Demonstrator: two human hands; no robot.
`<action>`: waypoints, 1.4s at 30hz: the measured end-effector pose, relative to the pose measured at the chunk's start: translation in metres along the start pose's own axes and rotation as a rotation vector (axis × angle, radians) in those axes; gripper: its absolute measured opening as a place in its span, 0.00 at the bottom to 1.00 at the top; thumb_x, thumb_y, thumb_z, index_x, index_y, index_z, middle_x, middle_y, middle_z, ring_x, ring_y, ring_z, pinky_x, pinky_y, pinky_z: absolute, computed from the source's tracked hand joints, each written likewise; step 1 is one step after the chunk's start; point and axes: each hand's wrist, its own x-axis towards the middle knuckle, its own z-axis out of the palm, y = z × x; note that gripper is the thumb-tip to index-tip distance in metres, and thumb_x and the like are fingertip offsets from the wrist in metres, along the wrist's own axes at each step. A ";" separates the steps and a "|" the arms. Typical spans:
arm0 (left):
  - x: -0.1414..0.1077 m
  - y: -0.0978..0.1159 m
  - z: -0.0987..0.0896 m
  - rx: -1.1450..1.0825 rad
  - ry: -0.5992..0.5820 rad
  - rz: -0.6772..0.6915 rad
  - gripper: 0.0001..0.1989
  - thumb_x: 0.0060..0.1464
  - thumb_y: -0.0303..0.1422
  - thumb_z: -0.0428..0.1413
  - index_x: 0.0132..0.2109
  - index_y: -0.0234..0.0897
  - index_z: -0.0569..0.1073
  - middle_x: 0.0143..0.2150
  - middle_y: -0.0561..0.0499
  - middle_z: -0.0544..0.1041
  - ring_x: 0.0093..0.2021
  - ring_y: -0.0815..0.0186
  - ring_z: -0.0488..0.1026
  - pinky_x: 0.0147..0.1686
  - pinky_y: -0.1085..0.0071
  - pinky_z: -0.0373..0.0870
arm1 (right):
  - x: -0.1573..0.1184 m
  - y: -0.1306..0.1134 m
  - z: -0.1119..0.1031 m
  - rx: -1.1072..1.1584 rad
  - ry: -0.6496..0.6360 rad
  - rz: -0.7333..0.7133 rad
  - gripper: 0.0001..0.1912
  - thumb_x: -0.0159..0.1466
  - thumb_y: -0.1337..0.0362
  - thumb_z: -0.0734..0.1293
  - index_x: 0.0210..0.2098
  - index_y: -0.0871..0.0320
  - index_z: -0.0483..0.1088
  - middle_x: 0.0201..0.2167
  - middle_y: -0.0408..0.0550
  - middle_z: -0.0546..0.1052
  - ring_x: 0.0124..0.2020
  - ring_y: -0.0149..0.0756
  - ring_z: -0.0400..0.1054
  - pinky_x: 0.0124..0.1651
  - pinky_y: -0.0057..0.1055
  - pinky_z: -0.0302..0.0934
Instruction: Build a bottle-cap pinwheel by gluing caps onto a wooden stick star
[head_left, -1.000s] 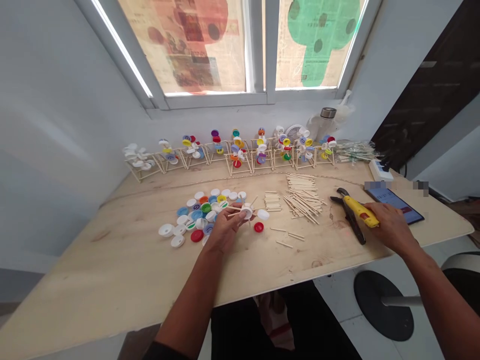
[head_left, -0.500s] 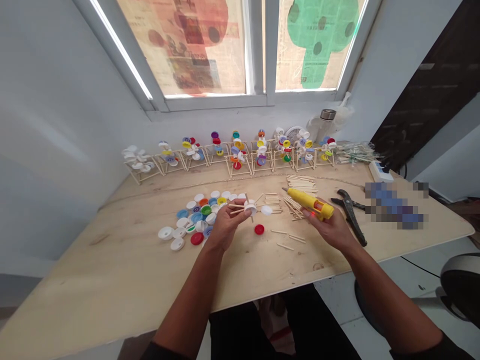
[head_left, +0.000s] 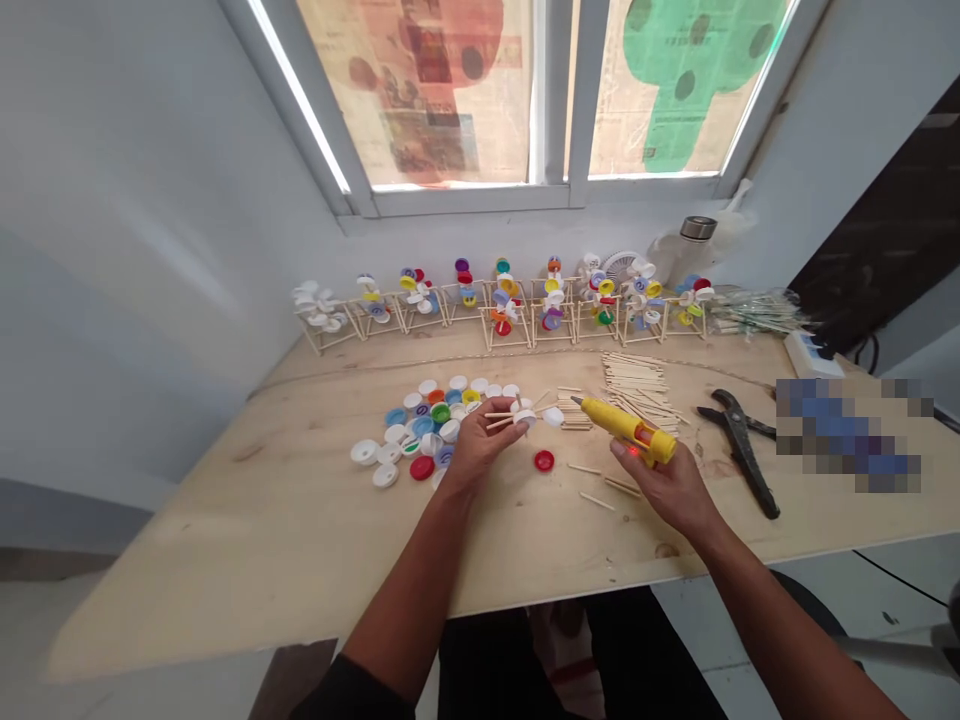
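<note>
On the table, a pile of bottle caps lies left of centre, with the left hand at its right edge, holding a stick-and-cap piece above the table. A loose cap sits right of that hand. The right hand holds a glue gun above loose sticks, with a stack of craft sticks behind it and pliers further right. A row of stick-framed cap pinwheels runs along the back edge under the window, a bottle behind its right end, and a power strip sits near the back right corner
</note>
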 end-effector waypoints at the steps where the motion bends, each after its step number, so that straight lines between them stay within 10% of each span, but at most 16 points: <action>1: 0.000 0.001 0.001 0.010 0.003 0.005 0.18 0.35 0.33 0.67 0.36 0.38 0.73 0.32 0.52 0.77 0.33 0.66 0.74 0.40 0.69 0.70 | 0.000 0.000 0.001 -0.016 -0.005 -0.001 0.15 0.59 0.54 0.64 0.40 0.57 0.70 0.34 0.47 0.75 0.33 0.37 0.69 0.34 0.32 0.65; 42: -0.004 0.001 0.001 0.129 -0.001 0.059 0.15 0.36 0.35 0.66 0.34 0.38 0.73 0.33 0.54 0.75 0.34 0.66 0.73 0.39 0.69 0.70 | 0.001 -0.013 0.024 -0.349 0.045 -0.082 0.15 0.61 0.50 0.60 0.28 0.55 0.64 0.25 0.44 0.71 0.27 0.35 0.64 0.31 0.29 0.57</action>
